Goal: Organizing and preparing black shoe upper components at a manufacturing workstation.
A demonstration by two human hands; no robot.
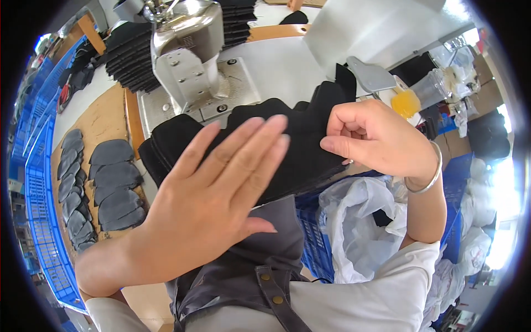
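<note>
Black cut fabric pieces (pixel 301 130), apparently stacked, lie in front of a sewing machine (pixel 191 61), their scalloped edge toward it. My left hand (pixel 213 185) is raised over their near left part, palm down. Its fingers are stretched out and nothing is held; whether it touches the fabric I cannot tell. At the right end of the pieces, my right hand (pixel 368 138) has its fingers curled in toward the thumb. What it pinches, if anything, is hidden. A narrow tip of black fabric (pixel 345 82) stands up beyond that hand.
Dark grey curved pieces (pixel 116 185) lie in overlapping rows at left, beside a blue crate (pixel 47 221). Behind the machine are black stacked pieces (pixel 130 61). A white plastic bag (pixel 359 221) lines a blue basket below my right arm. A grey metal plate (pixel 370 74) stands at far right.
</note>
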